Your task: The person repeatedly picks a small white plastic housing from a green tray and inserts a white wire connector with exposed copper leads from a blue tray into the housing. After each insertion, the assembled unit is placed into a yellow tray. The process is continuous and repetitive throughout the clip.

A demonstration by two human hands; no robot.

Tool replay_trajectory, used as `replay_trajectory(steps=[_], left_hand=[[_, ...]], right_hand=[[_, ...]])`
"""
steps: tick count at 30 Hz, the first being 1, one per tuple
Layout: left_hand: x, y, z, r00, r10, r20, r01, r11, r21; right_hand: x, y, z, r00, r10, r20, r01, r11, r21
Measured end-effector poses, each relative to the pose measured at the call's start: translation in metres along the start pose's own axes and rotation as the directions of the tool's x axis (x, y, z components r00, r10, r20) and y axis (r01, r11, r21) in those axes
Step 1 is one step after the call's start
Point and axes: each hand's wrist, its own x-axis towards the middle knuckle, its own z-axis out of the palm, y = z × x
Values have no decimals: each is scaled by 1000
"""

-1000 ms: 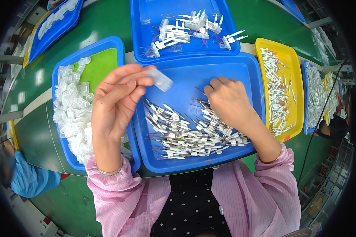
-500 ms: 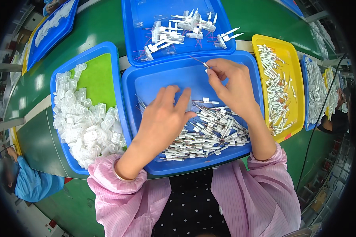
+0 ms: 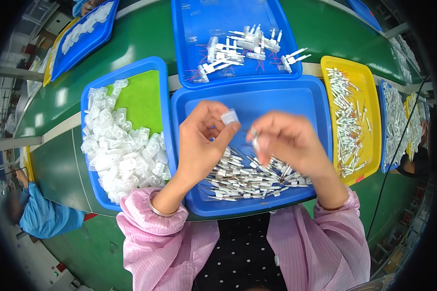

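Note:
Above the middle blue tray (image 3: pixel 296 89), my left hand (image 3: pixel 201 138) pinches a small clear plastic housing (image 3: pixel 229 116) between thumb and fingertips. Close by on its right, my right hand (image 3: pixel 294 143) is closed on a small white wired part (image 3: pixel 255 139); motion smears it, so its exact shape is unclear. The two held pieces are apart. Below both hands lies a heap of thin white-and-dark wired parts (image 3: pixel 247 179) in the tray's near half, partly hidden by my right hand.
To the left, a blue tray with a green liner (image 3: pixel 143 97) holds a pile of clear housings (image 3: pixel 124 155). Assembled pieces (image 3: pixel 250 43) lie in the far blue tray (image 3: pixel 194 14). A yellow tray (image 3: pixel 374 145) on the right contains white parts with orange ends (image 3: pixel 347 116). Co-workers sit at both sides.
My left hand has risen from the tray with the clear housing in its fingers. My right hand has come down and nearer with the white wired part. The whole view has shifted slightly.

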Motion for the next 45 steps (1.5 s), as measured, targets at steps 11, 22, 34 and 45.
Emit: replay_trajectory(steps=[11,22,34,45], left_hand=[[-5,1,-11,924,-149,351,310,830,-464],[4,15,-25,903,-80,421,335,744,-578],[4,13,-27,923,52,382,187,806,-561],[4,13,-28,913,72,403,184,806,-562]], right_hand=[[4,13,18,973,-199,118,220,954,-203],[0,3,-7,939,-314,-138,318,948,7],[4,2,-2,708,-694,-133,404,552,-730],[3,3,-1,724,-669,-166,400,604,-689]])
